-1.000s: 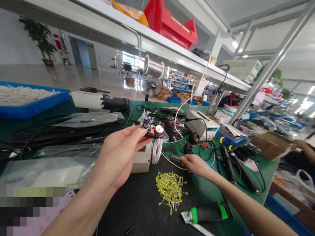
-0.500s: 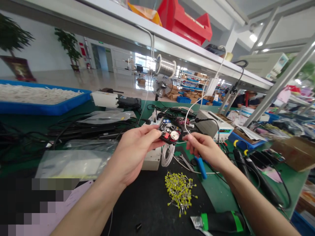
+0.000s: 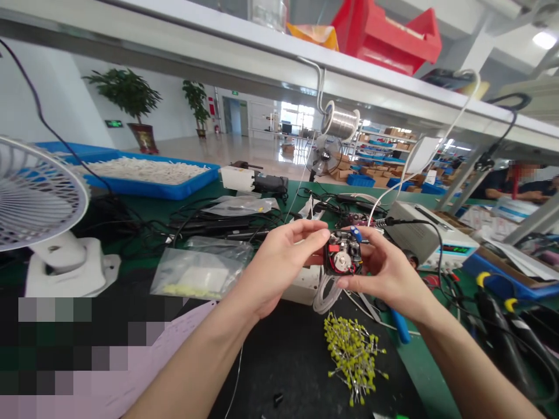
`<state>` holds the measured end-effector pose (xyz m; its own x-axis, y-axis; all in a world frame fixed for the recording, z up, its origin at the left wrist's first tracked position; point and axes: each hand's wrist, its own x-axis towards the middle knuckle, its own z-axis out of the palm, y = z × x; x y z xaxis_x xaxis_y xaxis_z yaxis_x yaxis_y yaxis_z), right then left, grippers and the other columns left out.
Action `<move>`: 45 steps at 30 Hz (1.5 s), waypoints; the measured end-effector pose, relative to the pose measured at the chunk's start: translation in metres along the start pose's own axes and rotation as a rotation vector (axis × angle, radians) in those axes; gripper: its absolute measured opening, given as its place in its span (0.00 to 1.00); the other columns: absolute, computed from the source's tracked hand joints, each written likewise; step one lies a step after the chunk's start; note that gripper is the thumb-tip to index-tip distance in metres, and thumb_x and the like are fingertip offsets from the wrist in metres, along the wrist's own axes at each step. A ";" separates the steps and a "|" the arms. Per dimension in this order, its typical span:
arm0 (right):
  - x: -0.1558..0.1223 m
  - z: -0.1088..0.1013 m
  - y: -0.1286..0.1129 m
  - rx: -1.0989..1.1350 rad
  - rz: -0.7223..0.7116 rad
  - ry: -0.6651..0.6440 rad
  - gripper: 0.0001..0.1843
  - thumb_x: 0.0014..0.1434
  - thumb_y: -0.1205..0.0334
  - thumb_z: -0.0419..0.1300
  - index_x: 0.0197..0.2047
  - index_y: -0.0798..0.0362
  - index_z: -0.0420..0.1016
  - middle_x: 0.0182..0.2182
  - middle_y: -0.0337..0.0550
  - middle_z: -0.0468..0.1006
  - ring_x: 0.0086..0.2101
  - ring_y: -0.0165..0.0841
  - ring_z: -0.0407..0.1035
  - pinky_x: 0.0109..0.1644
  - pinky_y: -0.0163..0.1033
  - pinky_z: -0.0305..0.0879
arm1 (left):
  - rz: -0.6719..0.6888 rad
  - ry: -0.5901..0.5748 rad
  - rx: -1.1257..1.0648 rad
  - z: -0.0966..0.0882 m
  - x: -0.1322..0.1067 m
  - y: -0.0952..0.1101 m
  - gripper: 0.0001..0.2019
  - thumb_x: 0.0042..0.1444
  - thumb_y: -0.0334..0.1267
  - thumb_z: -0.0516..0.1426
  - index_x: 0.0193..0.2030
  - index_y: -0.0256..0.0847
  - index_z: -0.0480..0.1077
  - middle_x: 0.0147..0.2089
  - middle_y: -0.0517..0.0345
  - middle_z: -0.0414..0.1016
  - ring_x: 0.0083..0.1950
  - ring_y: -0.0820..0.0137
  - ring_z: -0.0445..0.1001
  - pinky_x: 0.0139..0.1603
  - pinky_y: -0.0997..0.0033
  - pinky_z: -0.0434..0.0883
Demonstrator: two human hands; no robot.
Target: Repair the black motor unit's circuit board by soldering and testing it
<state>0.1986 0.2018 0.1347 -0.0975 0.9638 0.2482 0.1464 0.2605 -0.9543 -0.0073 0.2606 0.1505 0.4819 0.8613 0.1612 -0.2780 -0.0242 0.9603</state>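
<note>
Circuit module (image 3: 343, 254), one: component face turned toward you, blue parts (image 3: 356, 234) at the upper right, silver disc (image 3: 342, 262) low on the face; outline near square, long axis cannot be told. Held up between your two hands: your left hand (image 3: 282, 259) pinches its upper left edge, thumb in front; your right hand (image 3: 388, 267) closes about its right side, thumb at the lower edge. Below, on black mat (image 3: 262, 372): yellow-headed components (image 3: 351, 355), loose pile. Behind: pale coiled cable (image 3: 325, 298). Farther right: power supply (image 3: 425, 233).
</note>
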 end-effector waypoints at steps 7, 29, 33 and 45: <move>0.004 0.014 0.006 0.074 -0.025 0.269 0.39 0.51 0.59 0.80 0.59 0.50 0.65 0.45 0.47 0.84 0.42 0.37 0.80 0.46 0.39 0.78 | 0.044 -0.190 0.083 0.003 -0.005 -0.009 0.39 0.54 0.43 0.72 0.71 0.50 0.64 0.69 0.45 0.72 0.67 0.55 0.74 0.63 0.56 0.74; -0.001 0.034 -0.011 -0.185 -0.210 0.124 0.27 0.64 0.56 0.70 0.62 0.46 0.64 0.44 0.41 0.81 0.42 0.34 0.77 0.49 0.41 0.74 | 0.325 -0.041 0.497 -0.021 -0.011 0.015 0.19 0.53 0.49 0.71 0.47 0.44 0.75 0.44 0.54 0.83 0.45 0.58 0.79 0.44 0.63 0.72; 0.024 0.024 -0.004 -0.448 -0.179 0.199 0.19 0.69 0.46 0.65 0.52 0.52 0.75 0.42 0.45 0.81 0.38 0.35 0.75 0.41 0.40 0.73 | 0.356 0.092 0.403 -0.037 -0.013 0.031 0.20 0.52 0.48 0.71 0.49 0.43 0.76 0.44 0.54 0.82 0.43 0.62 0.78 0.43 0.65 0.71; 0.146 0.035 0.079 -0.877 -0.032 0.017 0.15 0.72 0.53 0.63 0.53 0.56 0.77 0.51 0.48 0.77 0.49 0.38 0.74 0.55 0.49 0.75 | 0.437 0.446 0.248 -0.064 -0.015 0.047 0.25 0.49 0.48 0.73 0.51 0.42 0.73 0.46 0.55 0.80 0.43 0.64 0.77 0.45 0.65 0.72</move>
<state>0.1613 0.3610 0.0897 -0.1009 0.9542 0.2818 0.8485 0.2304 -0.4764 -0.0805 0.2791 0.1792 -0.0357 0.8717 0.4888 -0.1449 -0.4885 0.8605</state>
